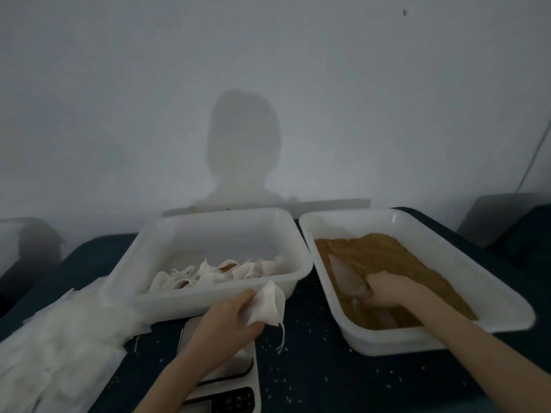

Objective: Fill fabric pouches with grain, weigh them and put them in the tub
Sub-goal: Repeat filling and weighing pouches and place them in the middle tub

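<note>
The left hand [226, 320] pinches a white fabric pouch [268, 304] above the scale [235, 380] — fingers curled around it. The right hand [387, 293] grips a clear scoop [347, 275] in the grain tub [447, 254] on the right.

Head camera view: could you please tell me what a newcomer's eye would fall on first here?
Probably the brown grain filling the right tub, where the right hand grips a clear scoop. Next, the white pouch pinched in the left hand above the scale, before the left tub of filled pouches.
</note>
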The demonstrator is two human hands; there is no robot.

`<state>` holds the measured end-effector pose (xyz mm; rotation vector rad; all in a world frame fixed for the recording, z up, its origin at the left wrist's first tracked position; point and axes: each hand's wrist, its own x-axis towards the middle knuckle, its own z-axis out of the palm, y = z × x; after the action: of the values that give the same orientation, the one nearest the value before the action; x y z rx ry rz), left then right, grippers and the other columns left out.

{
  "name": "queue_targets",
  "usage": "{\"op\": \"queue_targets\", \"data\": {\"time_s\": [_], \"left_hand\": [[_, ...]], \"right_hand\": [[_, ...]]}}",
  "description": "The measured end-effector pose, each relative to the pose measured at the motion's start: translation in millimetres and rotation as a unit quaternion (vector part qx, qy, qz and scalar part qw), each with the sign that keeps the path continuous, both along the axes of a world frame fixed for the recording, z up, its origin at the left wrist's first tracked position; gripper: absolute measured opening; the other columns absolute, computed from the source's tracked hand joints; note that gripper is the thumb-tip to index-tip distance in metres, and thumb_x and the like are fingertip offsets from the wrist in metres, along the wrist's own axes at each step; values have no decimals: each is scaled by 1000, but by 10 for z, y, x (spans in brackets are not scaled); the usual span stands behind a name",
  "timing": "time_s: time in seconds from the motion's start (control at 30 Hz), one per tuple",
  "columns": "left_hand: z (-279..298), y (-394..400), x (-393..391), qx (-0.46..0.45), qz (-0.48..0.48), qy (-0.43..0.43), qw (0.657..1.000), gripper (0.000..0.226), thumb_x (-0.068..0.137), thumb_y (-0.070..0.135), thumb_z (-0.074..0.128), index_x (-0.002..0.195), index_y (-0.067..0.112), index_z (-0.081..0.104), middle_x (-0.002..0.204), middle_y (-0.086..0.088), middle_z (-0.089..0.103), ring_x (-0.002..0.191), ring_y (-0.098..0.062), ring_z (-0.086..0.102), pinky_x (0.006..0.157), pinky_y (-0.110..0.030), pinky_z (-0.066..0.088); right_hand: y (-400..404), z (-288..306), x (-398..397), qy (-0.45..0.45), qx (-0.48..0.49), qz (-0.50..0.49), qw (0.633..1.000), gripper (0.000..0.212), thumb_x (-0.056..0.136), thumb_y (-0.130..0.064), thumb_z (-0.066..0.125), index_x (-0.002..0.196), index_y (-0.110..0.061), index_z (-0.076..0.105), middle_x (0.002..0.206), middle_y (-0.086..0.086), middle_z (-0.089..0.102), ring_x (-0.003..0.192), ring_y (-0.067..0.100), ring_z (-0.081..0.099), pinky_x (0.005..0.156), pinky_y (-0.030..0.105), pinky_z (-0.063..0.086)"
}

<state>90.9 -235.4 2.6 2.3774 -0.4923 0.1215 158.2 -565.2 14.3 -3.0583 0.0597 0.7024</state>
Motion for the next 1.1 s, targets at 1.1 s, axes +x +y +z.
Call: {"op": "queue_targets", "data": {"time_s": [1.1], "left_hand": [[-123,-200,91,-65,-45,-36,996,32,80,12,70,66,34,51,63,24,60,63,8,56,57,-5,38]], "right_hand": [[-817,110,-78,-21,123,107,986,48,87,0,59,128,-26,60,128,-9,55,117,9,51,101,27,42]]}}
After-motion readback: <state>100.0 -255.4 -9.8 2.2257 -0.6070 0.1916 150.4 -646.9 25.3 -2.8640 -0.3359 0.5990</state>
